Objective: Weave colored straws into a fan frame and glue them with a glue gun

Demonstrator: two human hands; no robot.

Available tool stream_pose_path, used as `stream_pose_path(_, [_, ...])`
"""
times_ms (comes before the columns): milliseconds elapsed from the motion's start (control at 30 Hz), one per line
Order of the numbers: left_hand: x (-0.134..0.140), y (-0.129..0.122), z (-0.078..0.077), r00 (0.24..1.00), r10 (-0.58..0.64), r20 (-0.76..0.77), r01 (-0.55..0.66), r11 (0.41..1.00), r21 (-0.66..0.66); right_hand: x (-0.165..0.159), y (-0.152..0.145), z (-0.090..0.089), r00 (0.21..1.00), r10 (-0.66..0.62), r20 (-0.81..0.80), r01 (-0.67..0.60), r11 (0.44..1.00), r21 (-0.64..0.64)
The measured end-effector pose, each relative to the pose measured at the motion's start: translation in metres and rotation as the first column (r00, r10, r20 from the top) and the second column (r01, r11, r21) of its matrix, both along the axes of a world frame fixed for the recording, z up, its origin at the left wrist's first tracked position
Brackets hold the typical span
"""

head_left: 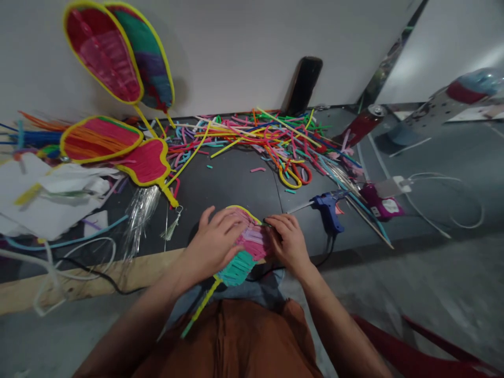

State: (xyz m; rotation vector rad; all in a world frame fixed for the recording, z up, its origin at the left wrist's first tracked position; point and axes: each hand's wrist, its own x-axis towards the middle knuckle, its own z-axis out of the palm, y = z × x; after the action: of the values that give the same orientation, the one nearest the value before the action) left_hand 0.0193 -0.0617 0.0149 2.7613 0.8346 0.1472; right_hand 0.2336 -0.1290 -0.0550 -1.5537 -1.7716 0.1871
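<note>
Pink, lilac and teal strands filled the little panel [254,244] I had on my remote feed, and it sat right at the table's front edge, teal end and yellow stem [201,308] jutting toward the wearer's lap. The left hand [214,239] lay over its left side, fingers loosely spread, steadying more than gripping, I'd guess. The right hand [287,239] had its fingers bent close together at the other edge (couldn't tell if they were pinching anything, tbh).

What worried me: with that overhang, a slack left palm could let it tip off, and a forearm bump might bend the stem. Also, the glue gun [329,212] lay near the right hand, cord [331,248] trailing to the front edge, so one snag could drag it down.

Surface-wise: dark grey tabletop [240,181], wooden strip [16,296] along the front, messy heap of pipe cleaners [244,134] behind, scissors [299,178] partly buried, phone [307,84] leaning on the pale wall [236,52]. Bare grey floor [433,283] below, dim light.
</note>
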Motion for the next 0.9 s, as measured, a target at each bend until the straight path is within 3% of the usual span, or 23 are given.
stream_pose_path(200, [0.002,-0.031,-0.018,0.997,-0.082,-0.006,0.082,0.997,0.006,-0.002,0.001,0.0,1.0,0.017,0.025,-0.016,0.998,-0.056])
stream_pose_path(900, [0.016,-0.017,-0.035,0.999,-0.048,-0.01,0.049,0.996,0.07,0.001,-0.001,-0.003,0.998,0.041,0.049,-0.039,0.998,-0.049])
